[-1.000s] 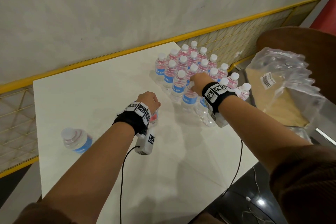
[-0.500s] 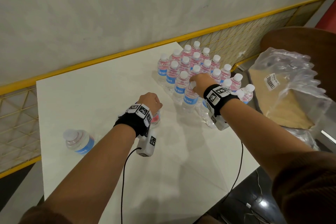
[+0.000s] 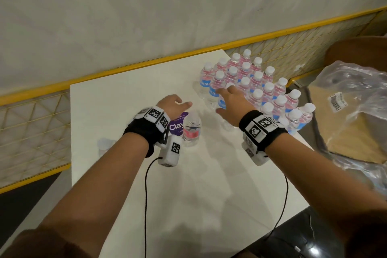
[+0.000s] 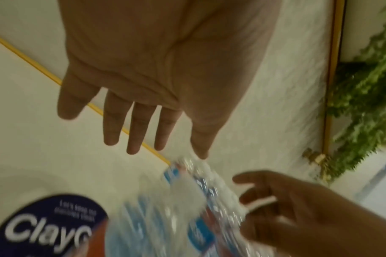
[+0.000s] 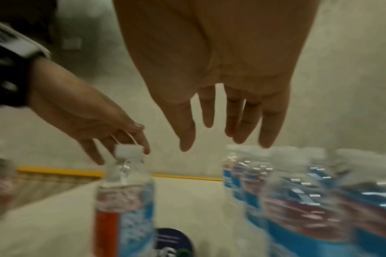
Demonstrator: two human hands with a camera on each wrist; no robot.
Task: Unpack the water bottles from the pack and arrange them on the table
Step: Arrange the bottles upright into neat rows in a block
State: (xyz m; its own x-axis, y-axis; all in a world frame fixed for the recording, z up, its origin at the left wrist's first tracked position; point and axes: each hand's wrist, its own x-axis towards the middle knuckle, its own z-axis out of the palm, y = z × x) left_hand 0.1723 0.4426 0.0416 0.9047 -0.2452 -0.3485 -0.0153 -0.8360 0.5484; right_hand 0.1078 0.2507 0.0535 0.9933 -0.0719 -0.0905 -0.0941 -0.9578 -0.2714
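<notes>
Bare white desk (image 3: 188, 195) fills the lower middle of the head view, and we see its far edge running along a yellow rail (image 3: 125, 69) at the base of a pale wall, while its right edge drops off beside a crumpled clear plastic wrap (image 3: 356, 98) at the right of the frame. We find the cluster of water bottles (image 3: 257, 84) packed in upright rows at the upper right corner of the desk, close to that right edge. A single bottle (image 3: 191, 130) stands alone near the centre, well apart from the cluster, beside a round purple sticker (image 3: 176, 126). A blurred bottle (image 3: 103, 144) sits near the left edge. Our left hand (image 3: 171, 104) hovers just above and behind the single bottle, fingers (image 4: 135, 128) straight and spread, holding nothing. Our right hand (image 3: 232, 104) reaches toward the near left side of the cluster, palm down, its fingers (image 5: 209, 111) straight and loosely parted, gripping nothing; whether the fingertips touch a cap we cannot tell. Both wrists carry black bands with white marker blocks, and thin black cables trail toward the bottom of the frame. The bottles are clear ribbed plastic with white caps and pink and blue labels.
</notes>
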